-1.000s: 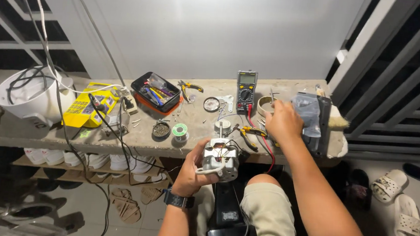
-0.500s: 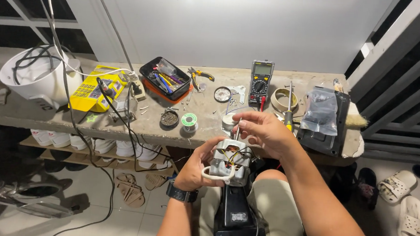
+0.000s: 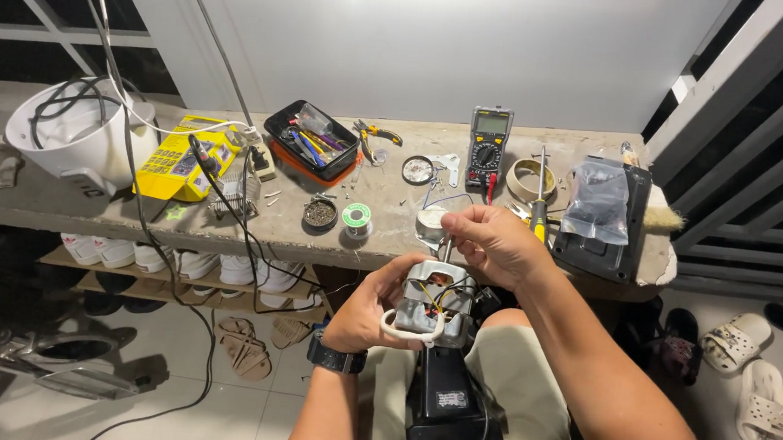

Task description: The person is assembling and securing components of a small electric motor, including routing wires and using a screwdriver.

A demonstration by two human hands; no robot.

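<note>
My left hand (image 3: 368, 307), with a black watch on its wrist, cups a small grey electric motor (image 3: 430, 299) from the left and below. The motor has coloured wires and a white bracket at its front. It sits on top of a black appliance body (image 3: 445, 406) that stands between my knees. My right hand (image 3: 494, 242) is just above the motor, its fingers pinched on a thin part sticking up from the motor's top. What exactly the fingertips pinch is too small to tell.
Ahead runs a concrete bench (image 3: 29, 205). On it are a multimeter (image 3: 489, 144), a yellow-handled screwdriver (image 3: 537, 224), a solder spool (image 3: 356, 215), a black tool tray (image 3: 314, 139), a yellow box (image 3: 177, 161), a white pot (image 3: 72, 134) and a black case (image 3: 600, 236). Shoes and sandals lie below.
My right hand has come back from the right part of the bench to the top of the motor. My left hand has kept hold of the motor.
</note>
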